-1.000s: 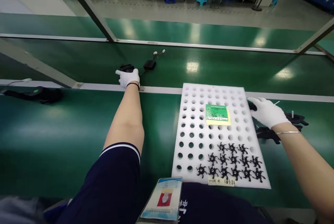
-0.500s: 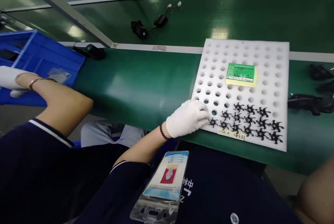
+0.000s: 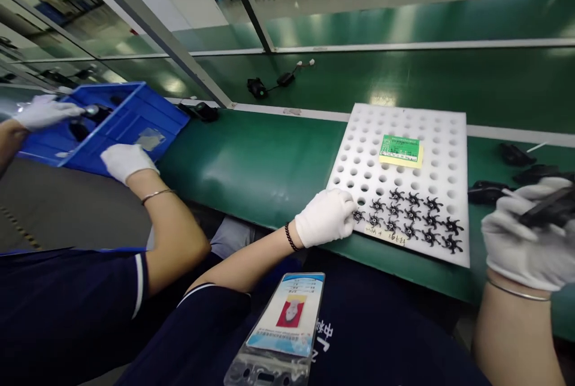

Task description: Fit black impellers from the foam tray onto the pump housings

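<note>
My gloved left hand (image 3: 327, 218) rests with curled fingers at the near left corner of a white foam tray (image 3: 442, 134). Whatever lies in those fingers, if anything, is hidden. Right beside the fingertips sits a small black impeller (image 3: 358, 216). Several more black impellers (image 3: 412, 213) stand in the tray's holes toward its near right side. At the right edge, my gloved right hand (image 3: 523, 248) is closed around a dark, black housing-like part (image 3: 552, 206), slightly blurred.
A green label (image 3: 399, 148) lies on the tray. Several black parts (image 3: 489, 192) lie right of it. A wired black part (image 3: 257, 87) sits beyond the bench divider. At left, a co-worker's gloved hands (image 3: 128, 162) are at a blue bin (image 3: 166, 113).
My right hand has come into view at the right with the black part. My left hand stays at the tray corner. The view has tilted up, and the co-worker's hands have moved.
</note>
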A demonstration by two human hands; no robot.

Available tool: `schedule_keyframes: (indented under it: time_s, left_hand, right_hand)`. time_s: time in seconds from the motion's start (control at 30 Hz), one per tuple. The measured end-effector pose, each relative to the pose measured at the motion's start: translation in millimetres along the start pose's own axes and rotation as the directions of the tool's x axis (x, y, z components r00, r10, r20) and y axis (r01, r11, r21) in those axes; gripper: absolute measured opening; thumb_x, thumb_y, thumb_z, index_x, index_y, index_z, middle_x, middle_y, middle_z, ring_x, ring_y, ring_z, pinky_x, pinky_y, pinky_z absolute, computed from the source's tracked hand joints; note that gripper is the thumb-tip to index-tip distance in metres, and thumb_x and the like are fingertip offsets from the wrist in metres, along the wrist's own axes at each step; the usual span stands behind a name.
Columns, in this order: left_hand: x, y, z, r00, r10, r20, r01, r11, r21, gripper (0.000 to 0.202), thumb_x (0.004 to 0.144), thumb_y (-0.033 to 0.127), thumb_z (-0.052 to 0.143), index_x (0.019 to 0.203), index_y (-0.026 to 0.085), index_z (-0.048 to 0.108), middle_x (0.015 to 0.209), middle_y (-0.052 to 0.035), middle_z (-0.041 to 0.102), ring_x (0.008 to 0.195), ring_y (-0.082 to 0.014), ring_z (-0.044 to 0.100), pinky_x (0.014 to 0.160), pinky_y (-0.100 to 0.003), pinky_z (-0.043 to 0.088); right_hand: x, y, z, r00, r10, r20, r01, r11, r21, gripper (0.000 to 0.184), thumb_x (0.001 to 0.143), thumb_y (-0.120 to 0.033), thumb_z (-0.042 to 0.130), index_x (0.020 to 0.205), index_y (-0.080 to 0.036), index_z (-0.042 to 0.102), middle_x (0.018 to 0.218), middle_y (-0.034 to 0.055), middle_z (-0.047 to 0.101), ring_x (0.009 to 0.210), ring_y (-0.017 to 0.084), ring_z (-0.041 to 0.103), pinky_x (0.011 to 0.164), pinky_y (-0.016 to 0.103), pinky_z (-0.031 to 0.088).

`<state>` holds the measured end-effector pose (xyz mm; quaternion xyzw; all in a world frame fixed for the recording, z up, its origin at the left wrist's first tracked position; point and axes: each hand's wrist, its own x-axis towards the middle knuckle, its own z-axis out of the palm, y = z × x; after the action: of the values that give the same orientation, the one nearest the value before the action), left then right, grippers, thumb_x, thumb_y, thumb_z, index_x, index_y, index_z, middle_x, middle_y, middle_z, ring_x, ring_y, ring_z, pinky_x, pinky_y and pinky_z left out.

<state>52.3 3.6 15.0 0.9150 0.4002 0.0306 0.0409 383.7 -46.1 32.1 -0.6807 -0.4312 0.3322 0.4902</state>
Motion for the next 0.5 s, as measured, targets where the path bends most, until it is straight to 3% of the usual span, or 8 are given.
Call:
schedule_keyframes:
  time_s: [0.1,0.2,0.27,0.33,0.43,0.5]
  left_hand:
    - [2,4,0.1,0.999,-0.049,0.006,0.049,0.998,-0.044,0.01,0.078,0.026,0.061,0.076,0.017,0.064,0.084,-0.004,0.064,0.074,-0.0205,0.059,0.057,-0.033,0.041]
    - [0,3,0.5,0.998,-0.066,0.019,0.068,0.991,-0.112,0.012,0.08,0.029,0.062,0.081,0.019,0.068,0.087,-0.0028,0.065,0.077,-0.0201,0.06,0.059,-0.031,0.043]
    - [-3,-1,0.8,0.998,-0.057,0.026,0.06,0.986,-0.156,0.016,0.085,0.032,0.063,0.088,0.019,0.07,0.091,-0.0029,0.066,0.083,-0.0202,0.061,0.066,-0.031,0.047]
    - [-5,-5,1.0,0.999,-0.012,0.042,0.02,0.978,-0.209,0.025,0.091,0.041,0.062,0.097,0.018,0.071,0.098,-0.004,0.065,0.09,-0.0206,0.061,0.076,-0.032,0.05]
    - [-6,-5,-0.2,0.996,0.043,0.082,-0.024,0.975,-0.222,0.036,0.094,0.05,0.06,0.105,0.017,0.068,0.104,-0.0057,0.064,0.095,-0.0225,0.061,0.082,-0.034,0.05]
    - [-6,1,-2.1,0.993,0.002,0.118,0.016,0.987,-0.158,0.029,0.093,0.044,0.063,0.102,0.016,0.067,0.102,-0.0063,0.064,0.094,-0.0244,0.061,0.079,-0.036,0.051]
  right_hand:
    - [2,-2,9,0.993,0.036,0.115,-0.069,0.952,0.299,0.064,0.093,-0.049,0.027,0.157,-0.043,0.027,0.167,-0.0123,0.008,0.156,0.027,0.002,0.076,0.05,0.055]
    - [15,2,12,0.993,0.062,0.101,-0.098,0.912,0.398,0.049,0.09,-0.042,0.051,0.139,-0.041,0.053,0.161,-0.0054,0.034,0.151,0.033,0.026,0.047,0.031,0.044]
    - [23,4,15,0.991,0.108,0.074,-0.129,0.887,0.443,0.045,0.085,-0.037,0.064,0.129,-0.036,0.06,0.145,0.0013,0.053,0.131,0.033,0.051,0.042,0.021,0.032]
    - [27,6,20,0.986,0.162,0.032,-0.157,0.866,0.475,0.049,0.076,-0.031,0.076,0.123,-0.032,0.062,0.126,0.0054,0.063,0.103,0.026,0.063,0.041,0.018,0.027]
    - [28,8,25,0.982,0.188,-0.004,-0.163,0.861,0.482,0.047,0.071,-0.027,0.081,0.115,-0.029,0.065,0.114,0.0059,0.065,0.086,0.017,0.063,0.041,0.017,0.028]
    - [27,11,24,0.985,0.169,-0.024,-0.139,0.876,0.462,0.041,0.073,-0.03,0.079,0.112,-0.028,0.067,0.116,0.0061,0.065,0.086,0.015,0.061,0.043,0.018,0.031]
